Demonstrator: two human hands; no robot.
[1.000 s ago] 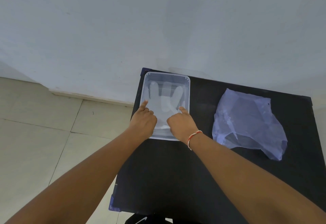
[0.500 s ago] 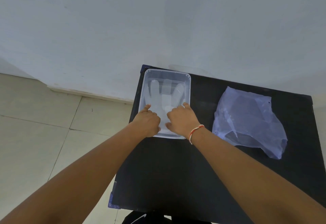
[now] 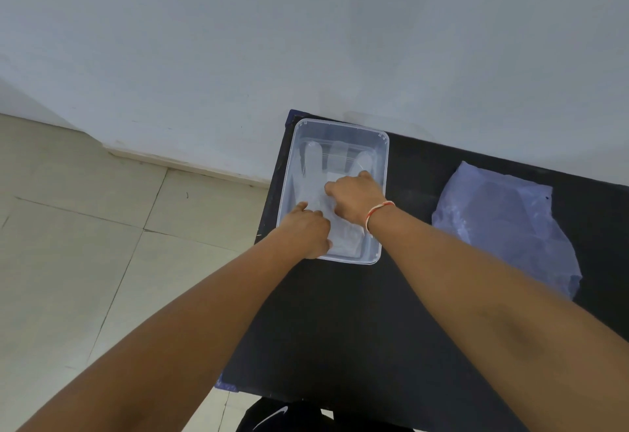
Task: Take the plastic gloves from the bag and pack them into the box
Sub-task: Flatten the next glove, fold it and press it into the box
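A clear plastic box (image 3: pixel 383 173) stands at the far left corner of a black table (image 3: pixel 357 312). Thin transparent gloves (image 3: pixel 315 168) lie flat inside it, fingers pointing away from me. My left hand (image 3: pixel 308 232) rests at the box's near left corner, fingers curled down onto the gloves' cuff end. My right hand (image 3: pixel 355 198) is inside the box, knuckles up, pressing on the middle of the gloves. A red-and-white thread circles that wrist. To the right on the table lies the crumpled translucent bluish bag (image 3: pixel 507 224), untouched.
A pale wall rises just behind the table. Tiled floor (image 3: pixel 85 227) drops away to the left of the table's left edge. A dark item with a white mark (image 3: pixel 272 414) shows below the table's near edge.
My right hand has moved farther into the box, over the gloves' middle. My left hand slid back to the near left corner. The bag has not moved.
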